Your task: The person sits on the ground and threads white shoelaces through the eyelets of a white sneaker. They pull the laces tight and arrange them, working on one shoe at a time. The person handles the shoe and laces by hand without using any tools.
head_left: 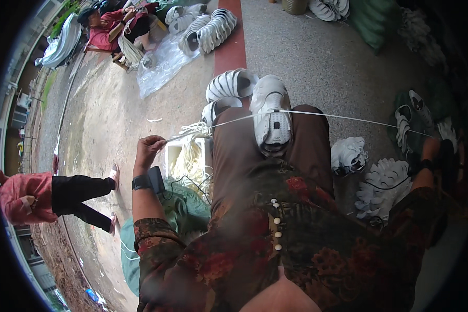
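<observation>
A white sneaker [272, 93] lies across my lap, held between my knees. A white shoelace [343, 117] runs through it and stretches out taut to both sides. On the left, my left hand [151, 148] pinches one end of the lace, its fingers pressed together. Far out at the right, my right hand [431, 148] is at the other end of the lace with its fingers closed, though that side is dark and partly lost near the rim.
A white box [210, 151] of loose laces stands by my left knee. Stacked white shoe parts [229, 86] lie beyond my knees, others [385, 187] at my right. A green sack [184, 208] lies at my left. One person [109, 34] sits far left; another [31, 200] stands nearer.
</observation>
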`<state>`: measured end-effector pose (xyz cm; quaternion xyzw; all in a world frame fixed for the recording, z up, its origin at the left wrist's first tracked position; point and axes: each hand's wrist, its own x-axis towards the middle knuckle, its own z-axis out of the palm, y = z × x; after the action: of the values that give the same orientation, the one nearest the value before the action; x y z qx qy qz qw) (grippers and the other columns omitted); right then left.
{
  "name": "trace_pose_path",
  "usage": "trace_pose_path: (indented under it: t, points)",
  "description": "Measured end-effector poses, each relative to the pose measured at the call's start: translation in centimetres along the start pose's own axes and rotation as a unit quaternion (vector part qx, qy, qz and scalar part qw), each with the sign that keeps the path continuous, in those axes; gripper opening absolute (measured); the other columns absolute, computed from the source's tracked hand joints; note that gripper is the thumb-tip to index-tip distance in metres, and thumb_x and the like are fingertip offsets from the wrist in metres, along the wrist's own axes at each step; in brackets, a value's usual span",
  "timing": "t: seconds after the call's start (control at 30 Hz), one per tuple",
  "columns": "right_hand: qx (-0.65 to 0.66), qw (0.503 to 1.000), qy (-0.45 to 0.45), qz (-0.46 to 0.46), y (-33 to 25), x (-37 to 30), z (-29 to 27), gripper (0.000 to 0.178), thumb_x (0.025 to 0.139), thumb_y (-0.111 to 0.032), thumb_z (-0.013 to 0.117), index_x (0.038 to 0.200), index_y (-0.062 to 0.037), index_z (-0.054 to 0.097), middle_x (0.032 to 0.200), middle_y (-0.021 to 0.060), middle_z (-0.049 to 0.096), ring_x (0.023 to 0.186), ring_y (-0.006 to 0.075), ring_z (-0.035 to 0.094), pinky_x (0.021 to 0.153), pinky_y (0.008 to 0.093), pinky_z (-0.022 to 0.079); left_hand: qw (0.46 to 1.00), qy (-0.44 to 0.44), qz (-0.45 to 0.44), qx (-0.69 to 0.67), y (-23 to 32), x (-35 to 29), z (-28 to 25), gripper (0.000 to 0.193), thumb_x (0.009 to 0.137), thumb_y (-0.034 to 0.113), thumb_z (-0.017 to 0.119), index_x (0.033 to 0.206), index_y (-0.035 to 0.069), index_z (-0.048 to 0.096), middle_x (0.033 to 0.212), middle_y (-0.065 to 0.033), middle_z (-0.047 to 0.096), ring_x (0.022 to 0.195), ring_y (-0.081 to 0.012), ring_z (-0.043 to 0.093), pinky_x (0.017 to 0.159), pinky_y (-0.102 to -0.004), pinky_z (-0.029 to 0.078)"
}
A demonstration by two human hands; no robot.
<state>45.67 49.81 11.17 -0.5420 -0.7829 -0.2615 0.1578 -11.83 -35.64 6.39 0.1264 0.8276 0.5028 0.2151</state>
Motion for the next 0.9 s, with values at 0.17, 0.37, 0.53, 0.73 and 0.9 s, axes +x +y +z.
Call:
trace_pose_path:
  t: [0.17, 0.37, 0.53, 0.73, 0.9]
  points:
    - [0.01, 0.995, 0.018, -0.095, 2.0, -2.5, 2.1, 0.026, 0.083, -0.02, 0.05, 0.074, 0.0009, 0.063, 0.081, 0.022, 0.062, 0.078, 0.0408, 0.059, 0.065, 0.0482, 0.046, 0.997, 0.024, -0.03, 0.074, -4.0, -2.9, -5.3, 0.012, 0.079, 0.011, 0.069, 0.084, 0.0, 0.068, 0.069, -0.0009, 0.062, 0.061, -0.0084, 0.053, 0.057, -0.0224, 0.043]
    - [0.018, 0.996, -0.018, -0.085, -0.8, -4.8, 6.6, 0.028, 0.084, -0.022, 0.05, 0.073, 0.001, 0.062, 0.076, 0.0222, 0.061, 0.074, 0.0409, 0.058, 0.062, 0.0482, 0.044, 0.981, 0.088, -0.101, 0.143, -8.1, -7.4, -10.7, 0.011, 0.076, 0.008, 0.07, 0.082, -0.001, 0.069, 0.068, -0.0026, 0.064, 0.06, -0.009, 0.055, 0.056, -0.0227, 0.044]
    - [0.286, 0.928, -0.238, 0.011, -9.8, -6.6, 4.4, 0.016, 0.082, -0.014, 0.056, 0.069, -0.0047, 0.056, 0.062, 0.0093, 0.056, 0.054, 0.0226, 0.054, 0.046, 0.0351, 0.04, 0.956, 0.134, -0.139, 0.222, -12.4, -10.4, -13.4, 0.011, 0.076, 0.011, 0.071, 0.079, 0.0, 0.07, 0.064, -0.0022, 0.063, 0.057, -0.0086, 0.058, 0.052, -0.0224, 0.046]
    - [0.662, 0.495, -0.562, -0.01, -27.8, -12.7, -9.2, 0.009, 0.081, -0.008, 0.059, 0.075, -0.0077, 0.052, 0.064, 0.0049, 0.058, 0.055, 0.0122, 0.056, 0.052, 0.0247, 0.046, 0.916, 0.129, -0.254, 0.282, -16.3, -11.2, -9.5, 0.022, 0.074, 0.022, 0.072, 0.071, 0.0, 0.07, 0.058, -0.0071, 0.064, 0.05, -0.0114, 0.058, 0.048, -0.026, 0.046]
    - [0.678, 0.469, -0.524, -0.213, -41.7, -17.4, -15.9, 0.014, 0.077, -0.002, 0.06, 0.067, -0.0049, 0.05, 0.08, 0.0085, 0.064, 0.09, 0.0153, 0.06, 0.077, 0.0253, 0.045, 0.919, 0.043, -0.296, -0.257, -10.6, -5.7, 3.9, 0.017, 0.088, 0.022, 0.06, 0.082, 0.006, 0.059, 0.064, -0.0029, 0.059, 0.047, -0.0111, 0.051, 0.042, -0.0241, 0.039]
